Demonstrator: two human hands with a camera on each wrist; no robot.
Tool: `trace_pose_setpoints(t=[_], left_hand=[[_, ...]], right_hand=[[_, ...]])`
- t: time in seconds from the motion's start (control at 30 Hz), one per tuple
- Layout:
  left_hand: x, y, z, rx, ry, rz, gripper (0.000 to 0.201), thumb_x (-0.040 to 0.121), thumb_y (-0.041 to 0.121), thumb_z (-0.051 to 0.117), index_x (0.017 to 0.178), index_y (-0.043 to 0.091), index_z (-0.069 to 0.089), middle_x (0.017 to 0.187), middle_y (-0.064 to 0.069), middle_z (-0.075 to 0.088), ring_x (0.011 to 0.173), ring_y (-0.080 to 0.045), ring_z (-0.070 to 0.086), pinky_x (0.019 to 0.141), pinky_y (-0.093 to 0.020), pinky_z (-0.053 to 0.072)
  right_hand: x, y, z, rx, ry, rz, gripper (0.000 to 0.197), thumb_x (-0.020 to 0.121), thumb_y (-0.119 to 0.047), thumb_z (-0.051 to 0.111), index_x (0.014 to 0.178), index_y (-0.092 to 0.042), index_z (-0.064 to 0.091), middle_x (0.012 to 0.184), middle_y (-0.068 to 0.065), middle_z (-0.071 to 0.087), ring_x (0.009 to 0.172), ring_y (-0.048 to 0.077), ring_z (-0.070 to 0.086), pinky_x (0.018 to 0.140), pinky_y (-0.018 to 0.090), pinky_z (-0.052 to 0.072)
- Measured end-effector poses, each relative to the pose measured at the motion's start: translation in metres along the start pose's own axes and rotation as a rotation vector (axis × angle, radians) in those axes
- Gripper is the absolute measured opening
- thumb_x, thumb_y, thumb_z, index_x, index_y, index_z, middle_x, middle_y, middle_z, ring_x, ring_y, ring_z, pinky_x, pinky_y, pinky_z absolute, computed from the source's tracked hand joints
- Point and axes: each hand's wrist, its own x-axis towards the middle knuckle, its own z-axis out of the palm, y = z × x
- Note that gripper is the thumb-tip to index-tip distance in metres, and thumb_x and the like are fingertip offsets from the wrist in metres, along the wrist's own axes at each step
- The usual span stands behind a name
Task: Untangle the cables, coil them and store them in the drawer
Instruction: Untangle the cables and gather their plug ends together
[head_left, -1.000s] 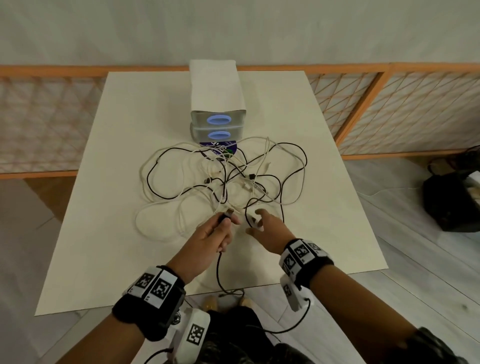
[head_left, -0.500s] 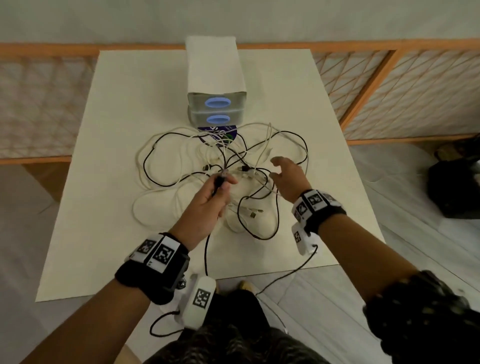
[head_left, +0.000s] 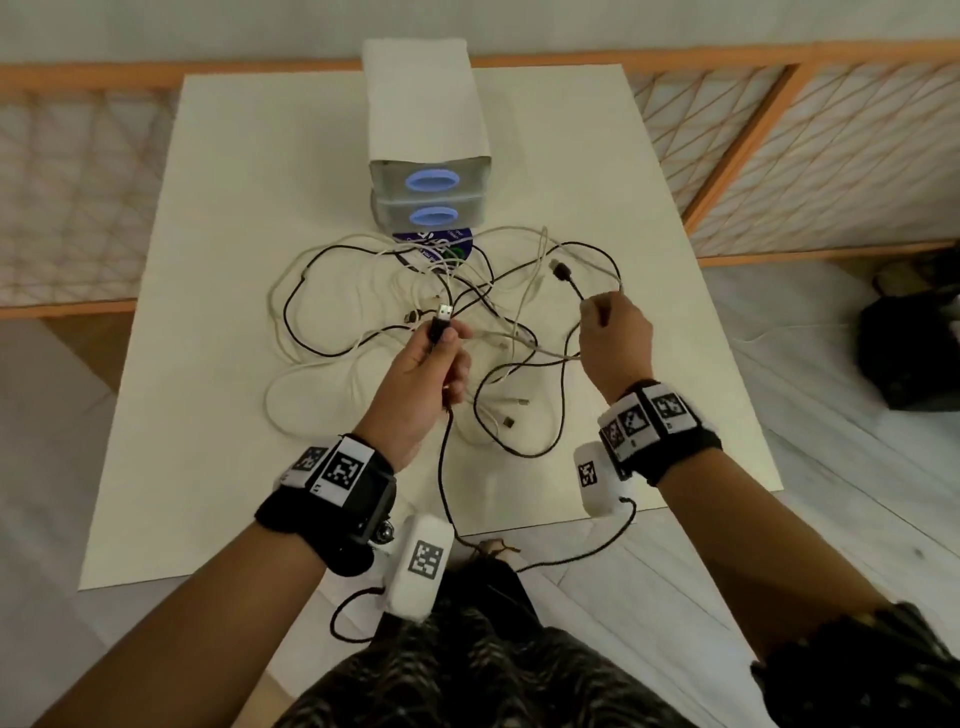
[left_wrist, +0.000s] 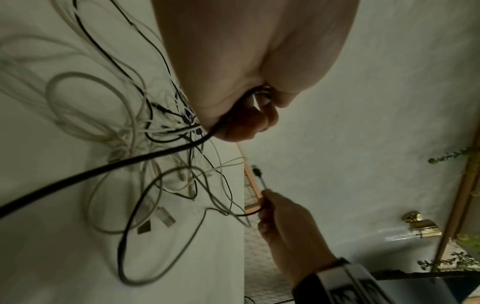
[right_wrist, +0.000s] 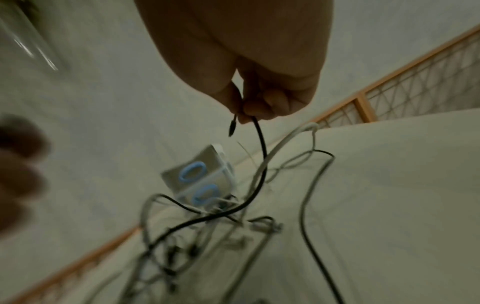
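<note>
A: What are the fingers doing?

B: The left hand (head_left: 426, 374) has its thumb and fingers curled round a black cable (head_left: 442, 467), pinching it just below a USB plug (head_left: 442, 313) that sticks up above the knuckles. The cable drops from the fist and runs back over the near edge of the table (head_left: 218, 364).

A: And the other one?

B: The right hand (head_left: 615, 338) pinches a black cable end (head_left: 574, 288) between thumb and fingertips, the other fingers folded in. A small plug (head_left: 560, 269) pokes up past the pinch, lifted off the table.

A: Where is the rest of the cabling?

B: A tangle of black and white cables (head_left: 395, 301) lies spread over the middle of the table, between and beyond the 2 hands. Loose plug ends (head_left: 511, 415) rest near the front of the heap.

A: The drawers?

B: A small white drawer unit (head_left: 428, 156) stands at the far side, its 2 drawers with blue oval handles (head_left: 431, 182) both closed, the tangle touching its base.
</note>
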Motion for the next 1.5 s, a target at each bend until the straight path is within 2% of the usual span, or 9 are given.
trace_pose_setpoints(t=[0.17,0.33,0.47,0.6,0.83,0.97,1.1,1.3,1.5], left_hand=[[0.003,0.008,0.027,-0.100,-0.016,-0.046,0.024,0.102,0.020,0.034,0.100,0.018,0.058,0.089,0.001,0.063,0.089,-0.011,0.060,0.078,-0.026,0.049],[-0.002,0.015,0.044,-0.138,-0.062,-0.064,0.026,0.103,0.018,0.032,0.098,0.012,0.057,0.067,0.002,0.043,0.063,-0.008,0.048,0.060,-0.018,0.047],[-0.004,0.013,0.038,-0.201,-0.032,-0.037,0.023,0.103,0.022,0.034,0.094,0.016,0.054,0.054,0.009,0.032,0.050,-0.005,0.030,0.054,-0.019,0.037],[-0.011,0.014,0.033,-0.187,-0.120,-0.075,0.005,0.093,0.017,0.053,0.089,0.019,0.051,0.054,0.011,0.033,0.048,-0.004,0.026,0.043,-0.015,0.023],[-0.018,0.010,0.023,-0.266,-0.167,-0.207,0.025,0.101,0.028,0.032,0.094,0.018,0.054,0.048,0.011,0.025,0.039,-0.001,0.021,0.034,-0.013,0.018],[-0.021,0.008,0.007,-0.148,-0.185,-0.304,0.028,0.101,0.032,0.033,0.083,0.020,0.051,0.048,0.011,0.024,0.038,-0.001,0.019,0.032,-0.013,0.015],[-0.024,0.001,0.004,0.082,-0.152,-0.377,0.032,0.096,0.023,0.049,0.066,0.016,0.043,0.046,0.011,0.025,0.037,-0.003,0.018,0.032,-0.013,0.015],[-0.007,-0.002,0.015,0.131,-0.082,-0.477,0.042,0.097,0.042,0.044,0.074,0.011,0.060,0.054,0.002,0.056,0.036,-0.003,0.025,0.032,-0.014,0.014],[0.013,0.007,0.026,-0.143,-0.075,-0.443,0.040,0.101,0.037,0.034,0.096,0.010,0.062,0.070,0.003,0.072,0.033,-0.001,0.023,0.028,-0.013,0.014]], right_hand=[[-0.077,-0.034,-0.019,0.274,-0.093,-0.232,0.007,0.092,-0.016,0.055,0.091,-0.019,0.062,0.075,-0.011,0.062,0.064,-0.001,0.055,0.059,0.009,0.039],[-0.112,-0.023,-0.012,0.299,-0.266,-0.333,0.006,0.090,-0.016,0.059,0.092,-0.017,0.065,0.088,0.000,0.066,0.076,0.009,0.060,0.063,0.013,0.045],[-0.100,0.006,-0.008,0.267,-0.147,0.094,0.031,0.092,-0.041,0.051,0.080,-0.013,0.058,0.076,0.002,0.059,0.068,0.014,0.058,0.063,0.021,0.044],[-0.090,0.011,-0.002,0.278,-0.738,0.549,0.065,0.088,-0.065,0.038,0.102,-0.005,0.060,0.082,0.013,0.068,0.069,0.022,0.066,0.060,0.027,0.050],[-0.071,-0.018,-0.006,0.803,-0.992,0.498,0.035,0.095,-0.013,0.050,0.127,0.000,0.044,0.091,0.014,0.066,0.077,0.021,0.068,0.069,0.031,0.055],[-0.055,-0.034,-0.010,0.977,-0.795,0.547,0.004,0.092,0.001,0.049,0.093,-0.003,0.051,0.075,0.009,0.053,0.054,0.012,0.056,0.056,0.022,0.054],[-0.038,-0.039,-0.018,0.888,-0.593,0.556,0.012,0.091,-0.009,0.056,0.080,-0.008,0.052,0.066,0.004,0.047,0.042,0.008,0.043,0.040,0.017,0.041],[-0.078,-0.044,-0.026,0.597,-0.576,0.253,0.021,0.098,-0.016,0.046,0.115,-0.005,0.047,0.081,0.007,0.068,0.058,0.011,0.064,0.051,0.020,0.050],[-0.127,-0.012,-0.028,0.356,-0.456,-0.170,0.024,0.094,-0.008,0.049,0.089,-0.028,0.062,0.083,0.002,0.066,0.071,0.013,0.060,0.071,0.026,0.051]])
